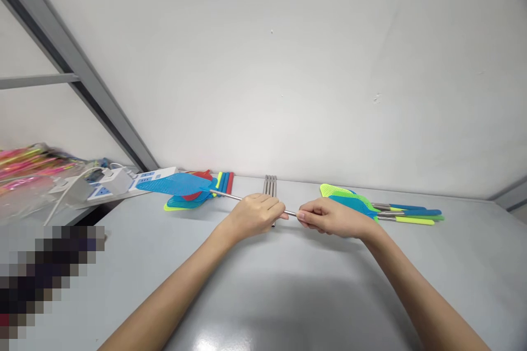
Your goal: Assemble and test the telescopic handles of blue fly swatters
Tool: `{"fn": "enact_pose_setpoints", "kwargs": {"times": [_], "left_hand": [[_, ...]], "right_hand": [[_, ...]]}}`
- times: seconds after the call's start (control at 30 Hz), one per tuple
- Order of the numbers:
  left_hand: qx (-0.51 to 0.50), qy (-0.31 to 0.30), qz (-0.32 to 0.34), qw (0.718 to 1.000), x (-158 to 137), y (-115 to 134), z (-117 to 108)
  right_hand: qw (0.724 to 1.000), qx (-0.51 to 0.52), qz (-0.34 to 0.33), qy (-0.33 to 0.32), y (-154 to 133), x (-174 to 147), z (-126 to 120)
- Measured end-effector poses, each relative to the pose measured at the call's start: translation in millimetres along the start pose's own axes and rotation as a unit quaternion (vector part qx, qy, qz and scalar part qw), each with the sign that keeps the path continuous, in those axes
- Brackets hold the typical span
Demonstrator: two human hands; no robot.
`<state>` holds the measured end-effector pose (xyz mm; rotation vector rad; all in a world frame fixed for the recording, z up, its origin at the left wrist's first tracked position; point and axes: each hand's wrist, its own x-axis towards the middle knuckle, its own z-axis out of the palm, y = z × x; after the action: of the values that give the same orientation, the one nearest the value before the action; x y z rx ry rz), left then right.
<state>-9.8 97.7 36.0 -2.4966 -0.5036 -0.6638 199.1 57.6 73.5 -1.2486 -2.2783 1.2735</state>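
Note:
A fly swatter [173, 184] with a blue mesh head and a thin metal rod is held crosswise above the table, its head pointing left. My left hand [256, 215] is wrapped round the rod. The rod's right end sits between the thumb and fingers of my right hand [329, 217]; whether a handle is hidden inside that grip I cannot tell. Behind my left hand lie several metal rods [270, 185], side by side. Loose swatter heads, a red one [196, 186] among them, lie partly under the blue head, beside several coloured handles [224, 182].
Several fly swatters with handles [415, 220] lie on the grey table [263, 296] at the right, heads pointing left. A white power strip [152, 178] with plugs and cables stands at the left, near plastic-wrapped goods [28, 175]. A white wall [288, 66] closes off the back.

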Motion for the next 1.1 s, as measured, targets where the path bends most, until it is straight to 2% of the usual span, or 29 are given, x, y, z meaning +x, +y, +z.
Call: {"fn": "enact_pose_setpoints", "kwargs": {"times": [0.67, 1.1], "left_hand": [[0.007, -0.006, -0.005, 1.000, -2.6, -7.4, -1.3], [0.004, 0.007, -0.007, 1.000, -4.1, -12.3, -6.2]], "right_hand": [[0.999, -0.042, 0.005, 0.013, 0.2, -6.8, -7.1], [0.999, -0.034, 0.013, 0.012, 1.2, -7.5, -9.1]]}}
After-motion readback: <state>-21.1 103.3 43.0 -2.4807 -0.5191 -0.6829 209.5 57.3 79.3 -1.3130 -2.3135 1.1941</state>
